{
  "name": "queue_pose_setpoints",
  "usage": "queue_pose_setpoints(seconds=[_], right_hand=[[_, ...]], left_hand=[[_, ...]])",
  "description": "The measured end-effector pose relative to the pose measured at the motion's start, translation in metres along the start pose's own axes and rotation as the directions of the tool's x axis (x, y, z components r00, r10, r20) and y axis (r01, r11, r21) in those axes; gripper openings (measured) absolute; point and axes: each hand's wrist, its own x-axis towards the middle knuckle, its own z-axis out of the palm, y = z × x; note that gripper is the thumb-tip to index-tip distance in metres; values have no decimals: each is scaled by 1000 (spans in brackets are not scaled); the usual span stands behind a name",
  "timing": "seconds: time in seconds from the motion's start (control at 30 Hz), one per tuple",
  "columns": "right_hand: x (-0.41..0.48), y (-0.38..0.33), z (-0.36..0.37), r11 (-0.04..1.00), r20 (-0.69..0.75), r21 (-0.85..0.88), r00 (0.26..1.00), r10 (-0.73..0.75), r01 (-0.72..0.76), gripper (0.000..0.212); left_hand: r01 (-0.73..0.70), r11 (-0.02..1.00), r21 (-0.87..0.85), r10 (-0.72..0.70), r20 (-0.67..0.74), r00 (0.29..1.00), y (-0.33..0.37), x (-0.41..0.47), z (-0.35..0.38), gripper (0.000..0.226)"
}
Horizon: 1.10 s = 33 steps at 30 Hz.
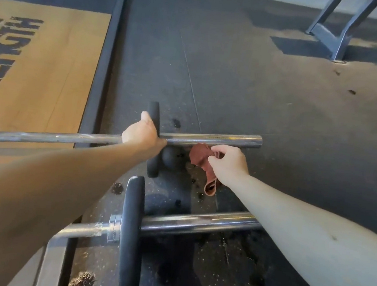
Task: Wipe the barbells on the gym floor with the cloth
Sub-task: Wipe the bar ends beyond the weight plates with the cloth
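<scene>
Head view looks down on a dark rubber gym floor (281,106) where two barbells lie roughly side by side, running left to right. On the far barbell (218,138) a black plate (153,113) stands on edge, with the chrome sleeve sticking out to its right and the thinner shaft running off the left edge of the picture. The left hand (142,134) is curled round that shaft right up against the plate, its thumb lying up along the plate's left face. The right hand (228,165) sits just on the near side of the sleeve, thumb and fingertips pressed together in a pinch on a reddish-brown cloth (200,158). The cloth is bunched up; its top sits right at the underside of the sleeve – whether it touches the metal I cannot tell – and its tail hangs down toward the floor. The near barbell (197,223) lies close to the camera, apart from both hands, with a larger plate (129,242) standing on edge and its sleeve passing under the right forearm. To the left is a wooden platform (50,68) with large black lettering, bordered by a grey metal frame – both barbell shafts reach across its edge. Far right, the grey steel legs (331,34) of some gym equipment stand on the floor, well apart from the barbells.
</scene>
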Motion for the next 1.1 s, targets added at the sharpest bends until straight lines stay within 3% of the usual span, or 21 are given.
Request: queue_pose_setpoints(seconds=[0.27,0.47,0.6,0.7,0.77,0.87,0.97,1.1], right_hand=[[6,17,12,985,-93,161,993,77,-61,32],[0,21,25,973,-79,215,991,108,-89,37],[-6,27,30,970,-33,230,996,83,-73,39],[-5,23,31,967,-49,250,996,69,-55,37],[-3,18,33,959,-54,277,996,71,-54,35],[-4,18,39,954,-27,297,998,53,-43,34],[-7,19,41,951,-25,307,999,45,-36,35],[-3,19,41,957,-68,286,995,75,-52,45]], left_hand=[[-42,999,-22,41,-23,999,-26,-64,26,58],[8,1000,-6,-7,57,998,-27,-26,9,61],[14,996,-94,-10,40,999,-18,-8,2,42],[-2,1000,17,1,80,997,-25,-23,8,52],[-38,988,152,24,92,995,-29,-24,1,71],[-178,972,152,192,-82,978,-33,-3,-12,97],[-440,870,222,446,24,895,-38,10,1,93],[-504,832,233,505,60,861,-45,10,15,87]])
